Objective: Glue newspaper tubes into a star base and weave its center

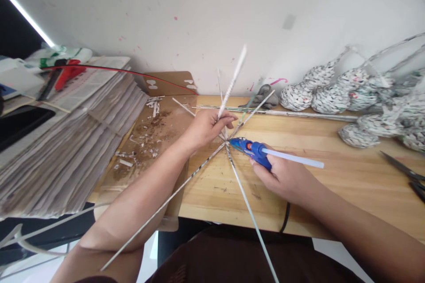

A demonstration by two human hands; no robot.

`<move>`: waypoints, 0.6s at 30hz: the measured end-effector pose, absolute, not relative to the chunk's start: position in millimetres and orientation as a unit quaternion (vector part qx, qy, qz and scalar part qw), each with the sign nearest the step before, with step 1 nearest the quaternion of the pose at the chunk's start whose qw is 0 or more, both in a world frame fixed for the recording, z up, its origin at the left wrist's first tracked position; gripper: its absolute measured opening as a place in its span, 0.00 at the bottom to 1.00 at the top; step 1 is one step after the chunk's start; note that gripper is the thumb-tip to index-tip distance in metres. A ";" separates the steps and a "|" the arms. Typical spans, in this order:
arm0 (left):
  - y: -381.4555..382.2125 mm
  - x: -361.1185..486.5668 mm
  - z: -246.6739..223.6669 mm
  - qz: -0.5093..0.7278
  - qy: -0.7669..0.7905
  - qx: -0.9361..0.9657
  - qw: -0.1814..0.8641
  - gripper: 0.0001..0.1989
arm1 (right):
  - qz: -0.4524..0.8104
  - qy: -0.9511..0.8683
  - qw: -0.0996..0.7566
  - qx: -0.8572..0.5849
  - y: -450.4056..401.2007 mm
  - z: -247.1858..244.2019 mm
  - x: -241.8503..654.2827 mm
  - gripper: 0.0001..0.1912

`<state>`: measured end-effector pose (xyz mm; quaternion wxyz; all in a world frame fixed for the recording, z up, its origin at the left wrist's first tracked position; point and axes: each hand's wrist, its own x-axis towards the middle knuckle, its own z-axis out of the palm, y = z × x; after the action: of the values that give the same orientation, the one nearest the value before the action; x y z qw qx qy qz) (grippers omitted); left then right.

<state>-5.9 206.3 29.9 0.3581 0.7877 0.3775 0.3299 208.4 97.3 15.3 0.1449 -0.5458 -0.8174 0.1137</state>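
Several thin rolled-paper rods (244, 185) fan out like a star from one crossing point on the wooden table (312, 141). My left hand (210, 126) is closed on a white paper rod (232, 79) that points up from near the crossing. In my right hand (282, 174) is a blue glue gun (254, 150), its nozzle at the crossing point. A pale glue stick (294, 158) sticks out of the gun's rear. One long rod passes over my left forearm and another runs towards my body.
Stacked newspapers (76, 141) with red-handled scissors (69, 75) fill the left. Paper scraps (154, 105) lie on brown cardboard (139, 128). Woven paper pieces (335, 93) stand back right, near a grey glove (266, 96). Black scissors (405, 172) lie far right. Long rods (299, 114) run along the wall.
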 end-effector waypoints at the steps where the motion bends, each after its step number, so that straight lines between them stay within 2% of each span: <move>1: 206.0 -5.7 29.8 0.330 0.378 0.789 0.354 0.15 | 0.109 -0.818 0.150 -0.545 97.8 14.5 208.4 0.08; 14: 211.4 -8.9 28.4 0.324 0.397 0.786 0.346 0.15 | 0.097 -0.808 0.130 -0.566 100.7 12.9 206.7 0.09; 18: 217.9 -22.0 36.0 0.286 0.478 0.776 0.295 0.18 | 0.114 -0.801 0.119 -0.575 100.4 14.1 206.8 0.10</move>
<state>-22.0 217.9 36.0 0.2948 0.7760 0.4785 0.2862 206.8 100.4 14.1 0.1191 -0.5749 -0.8015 0.1138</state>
